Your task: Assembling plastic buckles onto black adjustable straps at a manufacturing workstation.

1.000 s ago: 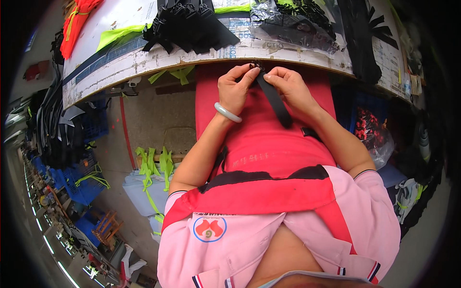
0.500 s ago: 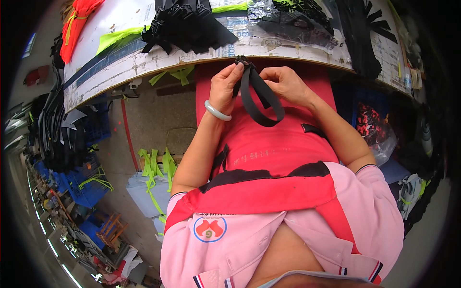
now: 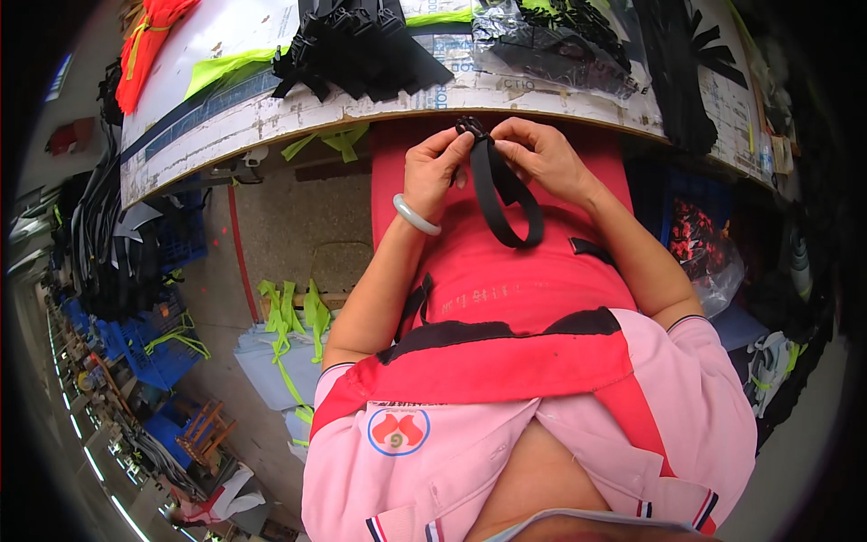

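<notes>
Pinching a small black plastic buckle (image 3: 468,127) between left hand (image 3: 432,172) and right hand (image 3: 542,155), its looped black webbing strap (image 3: 506,194) could slip free if either grip loosens.

I see the strap loop (image 3: 506,194) hanging between left hand (image 3: 435,172) and right hand (image 3: 542,155), just below the table edge (image 3: 271,122). Strap pile (image 3: 361,45) on the table beyond, bag (image 3: 551,41) right of it.
</notes>
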The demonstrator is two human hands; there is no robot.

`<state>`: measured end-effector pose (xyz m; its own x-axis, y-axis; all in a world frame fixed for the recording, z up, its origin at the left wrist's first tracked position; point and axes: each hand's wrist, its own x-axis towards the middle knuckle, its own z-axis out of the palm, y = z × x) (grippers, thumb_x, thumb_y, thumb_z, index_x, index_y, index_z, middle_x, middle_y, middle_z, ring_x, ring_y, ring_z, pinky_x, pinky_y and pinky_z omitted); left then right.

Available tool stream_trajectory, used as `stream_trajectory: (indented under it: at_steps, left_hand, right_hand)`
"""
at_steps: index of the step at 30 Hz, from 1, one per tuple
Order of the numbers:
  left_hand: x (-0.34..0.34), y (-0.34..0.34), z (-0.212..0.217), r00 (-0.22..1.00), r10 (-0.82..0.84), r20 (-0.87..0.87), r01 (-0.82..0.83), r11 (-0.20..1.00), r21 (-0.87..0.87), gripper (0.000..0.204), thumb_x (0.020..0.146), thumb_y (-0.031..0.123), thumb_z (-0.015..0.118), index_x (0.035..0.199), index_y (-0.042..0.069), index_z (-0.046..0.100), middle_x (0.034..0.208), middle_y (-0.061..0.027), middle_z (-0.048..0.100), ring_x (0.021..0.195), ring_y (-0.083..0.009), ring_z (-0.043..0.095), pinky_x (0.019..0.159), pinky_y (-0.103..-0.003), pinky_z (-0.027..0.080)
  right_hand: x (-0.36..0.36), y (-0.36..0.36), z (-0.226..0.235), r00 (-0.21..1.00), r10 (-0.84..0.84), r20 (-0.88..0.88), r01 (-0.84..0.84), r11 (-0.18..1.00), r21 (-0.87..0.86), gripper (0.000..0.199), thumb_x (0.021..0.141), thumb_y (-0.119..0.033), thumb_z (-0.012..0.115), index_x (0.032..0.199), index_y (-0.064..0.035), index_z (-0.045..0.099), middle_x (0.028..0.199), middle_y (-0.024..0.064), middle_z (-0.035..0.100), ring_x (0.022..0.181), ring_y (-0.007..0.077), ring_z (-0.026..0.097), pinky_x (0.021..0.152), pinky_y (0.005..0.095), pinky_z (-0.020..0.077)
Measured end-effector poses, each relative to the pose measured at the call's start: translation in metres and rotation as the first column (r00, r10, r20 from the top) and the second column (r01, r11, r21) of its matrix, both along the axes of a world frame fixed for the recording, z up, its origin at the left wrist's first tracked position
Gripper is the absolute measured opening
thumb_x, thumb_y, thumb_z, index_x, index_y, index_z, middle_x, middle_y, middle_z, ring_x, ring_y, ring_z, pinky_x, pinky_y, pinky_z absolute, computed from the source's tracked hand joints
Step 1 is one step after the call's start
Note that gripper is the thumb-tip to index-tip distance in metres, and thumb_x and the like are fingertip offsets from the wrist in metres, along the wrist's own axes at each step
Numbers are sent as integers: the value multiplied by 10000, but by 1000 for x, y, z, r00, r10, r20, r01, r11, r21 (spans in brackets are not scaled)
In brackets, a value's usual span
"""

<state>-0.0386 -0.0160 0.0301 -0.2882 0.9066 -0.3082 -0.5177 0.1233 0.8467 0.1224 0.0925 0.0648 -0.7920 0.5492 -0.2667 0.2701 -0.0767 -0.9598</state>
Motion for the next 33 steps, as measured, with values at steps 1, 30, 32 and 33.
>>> stream_trajectory:
  at_steps: [1, 30, 32, 33]
  left_hand:
    - [-2, 0, -1, 1000, 14, 2, -14, 1000, -14, 185, 885, 143, 662, 1020, 18, 688, 728, 12, 635, 513, -32, 495, 430, -174, 374]
    - [-175, 47, 81, 481, 332, -812, -264, 937, 227, 305, 876, 197, 681, 1104, -1, 649, 878, -61, 677, 701, -115, 649, 432, -209, 432]
    - [-153, 34, 82, 568, 343, -748, -259, 937, 233, 328, 892, 209, 661, 1147, 6, 624, 916, -63, 670, 710, -119, 659, 418, -199, 424]
    - [-142, 24, 85, 630, 369, -683, -270, 929, 253, 352, 908, 221, 642, 1189, 13, 598, 955, -65, 662, 720, -123, 668, 404, -189, 416]
  right_hand:
    - [-1, 1, 4, 999, -34, 5, 35, 993, -110, 161, 955, -189, 542, 972, -38, 594, 711, -26, 563, 607, 27, 529, 513, 171, 421]
    - [-123, 103, 92, 964, 41, -264, 114, 832, 542, 184, 935, -184, 562, 1059, -71, 638, 716, -11, 557, 563, 31, 497, 497, 189, 412]
    - [-103, 94, 56, 987, 63, -148, -5, 933, 360, 222, 936, -180, 560, 1119, -70, 621, 749, -5, 562, 569, 30, 497, 498, 186, 417]
    - [-98, 84, 43, 988, 93, -125, -52, 955, 293, 219, 928, -189, 568, 1100, -67, 627, 746, 13, 579, 589, 51, 520, 519, 205, 438]
